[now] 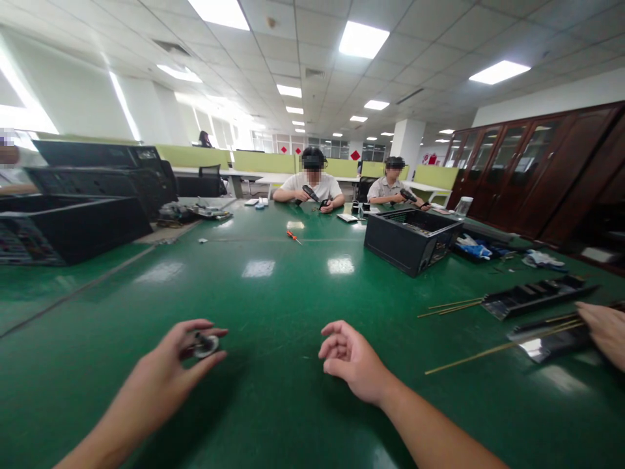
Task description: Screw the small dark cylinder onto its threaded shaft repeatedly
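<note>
My left hand (pixel 173 365) is over the green table at the lower left, its thumb and fingers closed around a small round metal part (pixel 207 345). The part has a pale disc-like rim and a darker middle; its kind is too small to make out. My right hand (pixel 352 365) is above the table right of centre, its fingers loosely curled and apart from the thumb. Nothing shows in it, and it touches no object.
An orange screwdriver (pixel 293 237) lies mid-table. Black computer cases stand at left (pixel 97 225) and right (pixel 413 241). Thin brass rods (pixel 469 357) and black trays (pixel 534 296) lie at right, beside another person's hand (pixel 605 332). Two people opposite hold power drills (pixel 310 193).
</note>
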{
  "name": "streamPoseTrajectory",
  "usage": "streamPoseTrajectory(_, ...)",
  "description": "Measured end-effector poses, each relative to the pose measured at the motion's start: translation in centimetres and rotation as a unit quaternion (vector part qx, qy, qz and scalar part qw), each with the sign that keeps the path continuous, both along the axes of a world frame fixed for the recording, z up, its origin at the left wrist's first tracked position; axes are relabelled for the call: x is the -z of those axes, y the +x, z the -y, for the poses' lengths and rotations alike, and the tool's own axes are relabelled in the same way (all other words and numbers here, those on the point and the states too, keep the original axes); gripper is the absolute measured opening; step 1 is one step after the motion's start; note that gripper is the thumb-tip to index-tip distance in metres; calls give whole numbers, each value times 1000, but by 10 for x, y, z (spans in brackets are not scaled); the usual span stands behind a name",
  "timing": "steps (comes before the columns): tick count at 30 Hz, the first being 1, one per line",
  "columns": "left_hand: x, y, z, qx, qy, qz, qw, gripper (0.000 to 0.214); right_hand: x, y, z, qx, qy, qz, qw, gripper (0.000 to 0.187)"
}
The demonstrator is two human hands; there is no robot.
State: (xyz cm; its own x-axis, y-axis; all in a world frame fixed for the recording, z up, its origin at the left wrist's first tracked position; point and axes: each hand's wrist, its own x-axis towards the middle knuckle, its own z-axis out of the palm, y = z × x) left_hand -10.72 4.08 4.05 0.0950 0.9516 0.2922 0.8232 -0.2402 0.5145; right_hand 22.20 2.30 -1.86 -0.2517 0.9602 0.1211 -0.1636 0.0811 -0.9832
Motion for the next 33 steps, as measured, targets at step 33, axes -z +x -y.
streamPoseTrajectory(33,45,126,8,251,-24,119,960,25,-16,10,19,93,247,358,896,28)
